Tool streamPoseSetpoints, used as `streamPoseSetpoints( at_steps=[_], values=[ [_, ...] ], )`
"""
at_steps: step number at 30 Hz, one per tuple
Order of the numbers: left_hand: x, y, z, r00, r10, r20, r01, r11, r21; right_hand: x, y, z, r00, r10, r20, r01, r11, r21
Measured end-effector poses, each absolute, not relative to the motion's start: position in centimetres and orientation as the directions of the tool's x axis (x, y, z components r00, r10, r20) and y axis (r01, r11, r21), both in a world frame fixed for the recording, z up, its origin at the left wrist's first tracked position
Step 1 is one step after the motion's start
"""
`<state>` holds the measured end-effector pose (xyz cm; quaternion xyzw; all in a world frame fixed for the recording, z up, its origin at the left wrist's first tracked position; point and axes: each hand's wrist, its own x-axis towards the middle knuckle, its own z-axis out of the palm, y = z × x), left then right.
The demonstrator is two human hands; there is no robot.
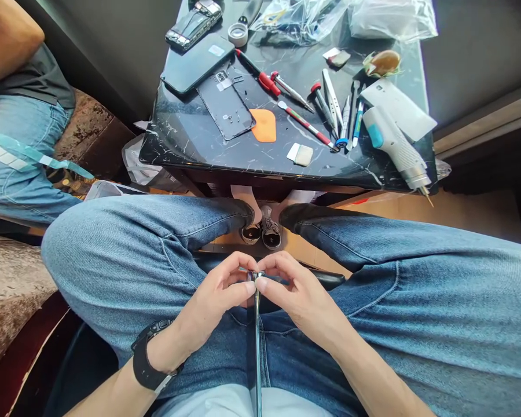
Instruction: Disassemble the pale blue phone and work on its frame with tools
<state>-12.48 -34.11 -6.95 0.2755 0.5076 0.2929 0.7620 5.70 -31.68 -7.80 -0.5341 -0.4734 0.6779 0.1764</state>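
Two hands work at lap level, well back from the table. L hand (208, 304), black watch (150, 353) on its wrist, and R hand (306, 304) both grip a thin metal strip (257, 347), prob. a phone frame seen edge-on, near its top end, held upright over the person's jeans (330, 347). Detail at the grip's too small to tell. Table (165, 152), black marble look, sits past the knees w/ phone back cover (226, 104), orange pry card (263, 125), screwdrivers (323, 107), soldering iron (395, 145). Co-worker's jeans (21, 139) at left, well apart.
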Motion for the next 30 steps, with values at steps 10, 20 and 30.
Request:
streamPoseSetpoints(
  at_steps=[10,20,30],
  values=[
    [-11.7,-34.2,-7.7,0.221,0.801,-0.556,-0.124,0.589,0.799,4.8,-32.2,-8.1,-0.312,0.794,-0.522,0.162,-0.497,-0.853],
    [-11.5,-34.2,-7.4,0.225,0.776,-0.589,-0.245,0.630,0.737,4.7,-32.9,-8.7,-0.303,0.839,-0.453,0.187,-0.413,-0.891],
    [-11.9,-35.4,-7.9,0.129,0.696,-0.706,-0.269,0.710,0.651,5.4,-35.2,-7.6,-0.306,0.716,-0.627,0.210,-0.592,-0.778]
  ],
)
